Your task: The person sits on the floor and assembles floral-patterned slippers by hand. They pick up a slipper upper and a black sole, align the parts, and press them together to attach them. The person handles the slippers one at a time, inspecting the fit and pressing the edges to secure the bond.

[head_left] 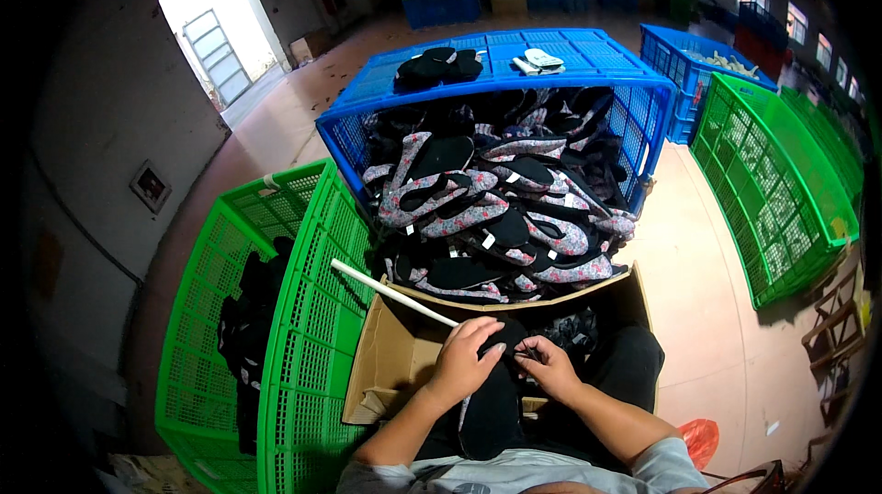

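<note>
Head view: the black shoe (490, 420) lies across the lap, its long axis running roughly from one o'clock down to seven, with the far end up between the two hands. The left hand (464, 361), at eleven o'clock from the shoe's middle, is the nearer and grasps that far end, fingers over the top and thumb alongside. The right hand (551, 368) sits at one to two o'clock, thumb and forefinger drawn together by the shoe's edge; so dark there that I cannot tell whether they pinch cloth or something small. From those fingertips, most of the shoe extends toward seven. A white rod (390, 293) slants off at ten o'clock; the blue crate (606, 57) of floral-sided shoes (473, 215) opens at twelve.
</note>
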